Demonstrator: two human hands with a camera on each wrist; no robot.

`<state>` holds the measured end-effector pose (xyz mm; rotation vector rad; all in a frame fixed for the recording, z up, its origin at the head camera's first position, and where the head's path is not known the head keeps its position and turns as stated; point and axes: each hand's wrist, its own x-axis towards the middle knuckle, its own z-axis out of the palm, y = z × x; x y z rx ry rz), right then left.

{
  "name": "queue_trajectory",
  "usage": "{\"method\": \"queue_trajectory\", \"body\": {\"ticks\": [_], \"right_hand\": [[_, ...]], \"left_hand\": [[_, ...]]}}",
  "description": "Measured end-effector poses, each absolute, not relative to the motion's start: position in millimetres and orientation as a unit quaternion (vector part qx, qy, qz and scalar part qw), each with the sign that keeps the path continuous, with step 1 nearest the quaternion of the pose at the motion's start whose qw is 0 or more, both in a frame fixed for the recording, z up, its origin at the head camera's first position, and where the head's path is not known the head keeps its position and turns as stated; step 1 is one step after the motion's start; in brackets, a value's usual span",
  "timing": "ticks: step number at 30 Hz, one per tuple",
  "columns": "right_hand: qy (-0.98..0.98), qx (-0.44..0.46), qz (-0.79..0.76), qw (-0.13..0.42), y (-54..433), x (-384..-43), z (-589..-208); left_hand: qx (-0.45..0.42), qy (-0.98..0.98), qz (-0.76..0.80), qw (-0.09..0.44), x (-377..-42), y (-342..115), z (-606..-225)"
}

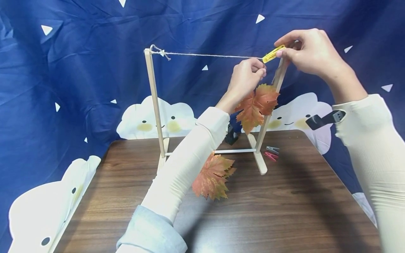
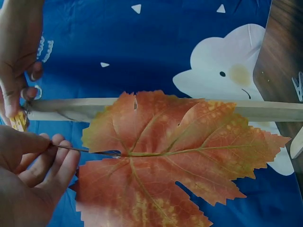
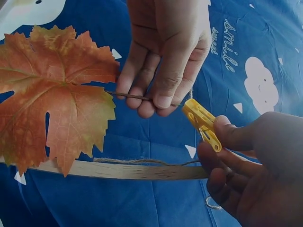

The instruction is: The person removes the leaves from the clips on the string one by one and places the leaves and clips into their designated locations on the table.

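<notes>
My left hand point(image 1: 246, 78) pinches the thin stem of an orange-red leaf point(image 2: 165, 142), which hangs below the hand beside the frame's right post. In my right hand point(image 1: 311, 52), thumb and fingers hold a yellow clothespin point(image 3: 202, 124) by its handle end. The clothespin's tip meets the string point(image 1: 209, 55) near its right end, and the tip of the stem point(image 3: 135, 96) reaches that same spot. Whether the clothespin grips both the stem and the string, I cannot tell. A second leaf point(image 1: 213, 177) lies on the table, partly hidden by my left sleeve.
A wooden frame with a left post point(image 1: 154, 102) and a right post point(image 1: 265, 126) carries the string. By its right foot point(image 1: 260, 163) lie a pink clothespin point(image 1: 271, 156) and a grey clothespin point(image 1: 272, 149) on the brown table point(image 1: 284, 196). Behind hangs a blue cloth point(image 1: 95, 70) with clouds.
</notes>
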<state>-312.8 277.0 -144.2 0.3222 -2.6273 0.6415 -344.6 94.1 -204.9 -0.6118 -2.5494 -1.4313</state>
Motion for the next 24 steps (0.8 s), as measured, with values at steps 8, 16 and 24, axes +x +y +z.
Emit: {"method": "queue_trajectory", "body": {"ticks": [8,16,24], "right_hand": [[-0.933,0.103,0.253,0.233,273.3,-311.3,-144.8],[-0.916,0.096,0.289,0.262,266.8,-312.0,-146.2],[-0.891,0.091,0.332,0.295,262.9,-310.9,-144.6]], "left_hand": [[-0.206,-0.85,-0.479,0.08,-344.1,91.3,-204.1],[-0.21,-0.849,-0.477,0.084,-345.1,86.3,-204.0],[-0.206,-0.842,-0.491,0.083,-345.0,82.7,-200.8]]}}
